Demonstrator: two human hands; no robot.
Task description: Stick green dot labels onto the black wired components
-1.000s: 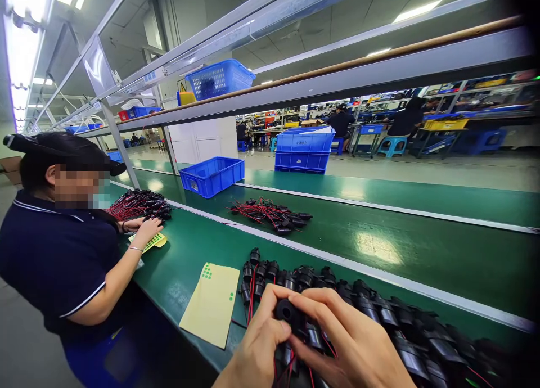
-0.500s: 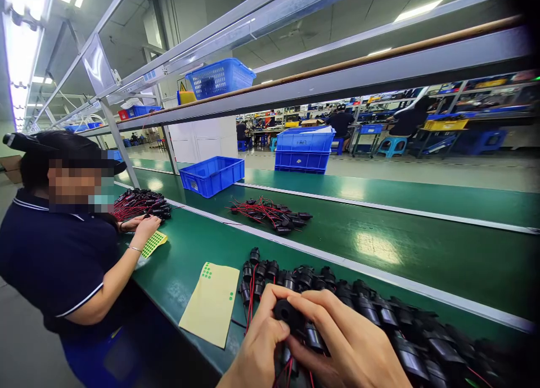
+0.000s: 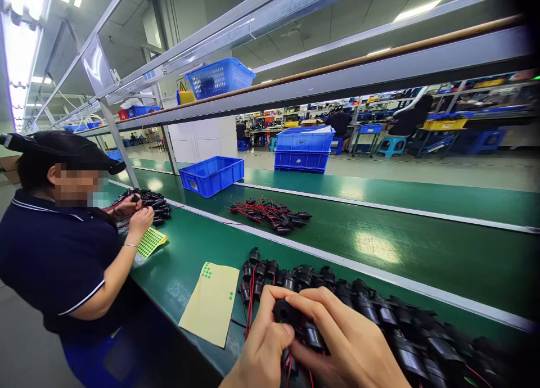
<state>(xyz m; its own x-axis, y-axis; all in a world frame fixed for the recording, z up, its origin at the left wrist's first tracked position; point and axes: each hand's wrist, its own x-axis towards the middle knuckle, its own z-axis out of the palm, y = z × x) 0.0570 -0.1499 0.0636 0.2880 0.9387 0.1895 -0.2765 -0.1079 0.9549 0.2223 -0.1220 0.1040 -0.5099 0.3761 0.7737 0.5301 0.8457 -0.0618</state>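
Both hands meet low in the view over a small black round part [image 3: 287,312], a matte plastic cylinder with a dark hole in its face: the left hand [image 3: 262,348] pinches it with thumb and forefinger from the near side, and the right hand [image 3: 352,346] curls its fingers over the top, so each grip is closed tight on the part. It sits just above the near edge of the green table [image 3: 189,264], at the front of a long heap of black parts [image 3: 379,315], glossy ribbed barrels trailing thin red and black wires. Just left of the heap lies a pale yellow backing sheet [image 3: 211,306], flat and smooth, with a few small green dot stickers at its top corner. Across a pale strip, the shiny green belt [image 3: 400,247] carries a loose bundle of wired parts [image 3: 270,213]. Farther back stands an open blue plastic crate [image 3: 212,175]. At the left a co-worker's hand [image 3: 140,219] hovers above a sheet of green stickers [image 3: 151,242].
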